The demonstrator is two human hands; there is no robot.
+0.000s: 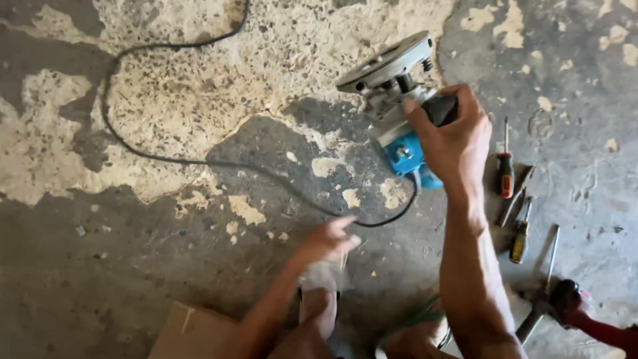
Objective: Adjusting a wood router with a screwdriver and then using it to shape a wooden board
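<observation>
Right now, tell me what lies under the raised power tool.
Under the power tool, held by the right hand, show worn floor and black cord. The tool hides the patch directly beneath.

The router (399, 100) is a corded power tool with a blue motor body, a grey metal housing and a round, flat metal base plate. It is held off the floor, tilted, base plate pointing up and away, blue body lowest. The right hand (452, 139) wraps one black side handle. A black cord (166, 159) exits below the blue body and trails left across the floor in loose curves.
</observation>
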